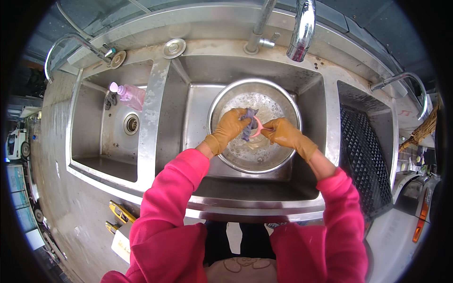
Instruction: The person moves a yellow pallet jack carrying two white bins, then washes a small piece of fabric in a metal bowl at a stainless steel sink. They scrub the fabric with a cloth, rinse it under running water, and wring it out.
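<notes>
A: Logging hand state. What is the left hand doing?

B: The left hand (230, 126), in a mustard-yellow rubber glove, is closing its fingers around a crumpled grey-blue cleaning cloth (248, 123). It is pressing that cloth against a small pink curved plastic utensil (258, 129).

A: And the right hand?

B: The right hand (283, 133), in a matching glove, is pinching the other end of the pink utensil between thumb and fingers. The two hands are working close together, joined through the utensil and the cloth, gloves nearly touching.

A: Location of the utensil?

B: It is hanging in the air just above a large round stainless-steel basin (217, 106). The basin is holding shallow soapy water with foam along its inner wall. I cannot tell what kind of utensil it is; only a thin pink arc is showing.

A: Where is the basin sitting?

B: Inside the middle compartment of a stainless-steel triple sink (158, 99), under a chrome tap spout (302, 30).

A: Surroundings?

B: In the left compartment, a translucent pink squeeze bottle with a pale cap (130, 94) is lying on its side near the round drain (131, 124). The right compartment is holding a black plastic lattice crate (365, 155). Bright pink sleeves (170, 198) are covering both forearms, rising from the lower edge of the view.
</notes>
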Demonstrator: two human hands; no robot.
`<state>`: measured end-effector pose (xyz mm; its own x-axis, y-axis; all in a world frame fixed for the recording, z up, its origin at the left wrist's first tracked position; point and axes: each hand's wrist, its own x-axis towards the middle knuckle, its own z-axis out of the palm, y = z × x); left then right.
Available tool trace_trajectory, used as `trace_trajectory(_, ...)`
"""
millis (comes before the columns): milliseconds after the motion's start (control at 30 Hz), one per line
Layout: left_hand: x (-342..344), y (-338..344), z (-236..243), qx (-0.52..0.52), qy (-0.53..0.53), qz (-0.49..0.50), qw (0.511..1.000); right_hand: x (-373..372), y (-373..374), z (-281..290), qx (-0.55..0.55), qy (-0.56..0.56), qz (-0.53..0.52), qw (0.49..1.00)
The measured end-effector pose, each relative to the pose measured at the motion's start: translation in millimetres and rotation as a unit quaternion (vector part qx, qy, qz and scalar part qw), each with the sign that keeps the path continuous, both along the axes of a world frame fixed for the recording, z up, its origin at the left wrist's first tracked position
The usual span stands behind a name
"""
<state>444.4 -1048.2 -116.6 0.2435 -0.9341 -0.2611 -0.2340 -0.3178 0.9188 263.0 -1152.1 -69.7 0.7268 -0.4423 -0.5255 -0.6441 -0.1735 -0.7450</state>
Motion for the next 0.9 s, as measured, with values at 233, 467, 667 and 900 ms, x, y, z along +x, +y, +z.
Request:
trace_trajectory(233, -18.4, -0.5, 7.0, 0.030, -0.132, 0.053, 0.989, 3.5, 2.8, 5.4, -0.073, -0.002, 0.054, 0.996)
trace_trajectory(467, -27.1, -1.1, 31.5, 0.093, -0.222, 0.030, 0.970, 2.8, 10.1, 8.1, -0.112, 0.019, 0.055, 0.992)
trace_trajectory(667, -18.8, -1.4, 21.6, 0.147, -0.191, 0.003, 0.971, -1.0, 11.4, 0.9, -0.173, -0.047, 0.056, 0.982)
trace_trajectory(900, 3.3, 6.8, 2.5, 0.152, 0.165, 0.029, 0.974, -6.3, -2.2, 1.1, -0.097, -0.026, -0.024, 0.995)
